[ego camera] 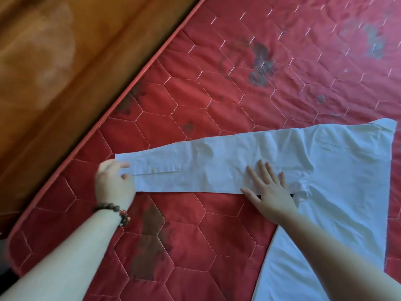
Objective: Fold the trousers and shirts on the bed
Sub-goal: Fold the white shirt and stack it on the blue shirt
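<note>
Right hand (269, 192) is pressing flat, fingers spread, on the white shirt (325, 170) lying on the bed (217, 83), while left hand (114, 181) is pinching the cuff (130, 170); sleeve's stretched out, no folds visible yet, trousers nowhere in view

red quilted mattress (217, 88), white shirt (336, 170) flat

No legible text or labels anywhere.

Both forearms bare, no sleeves. Left wrist: bracelet (115, 210) of dark brown beads, few red-orange ones at 4 o'clock.
</note>
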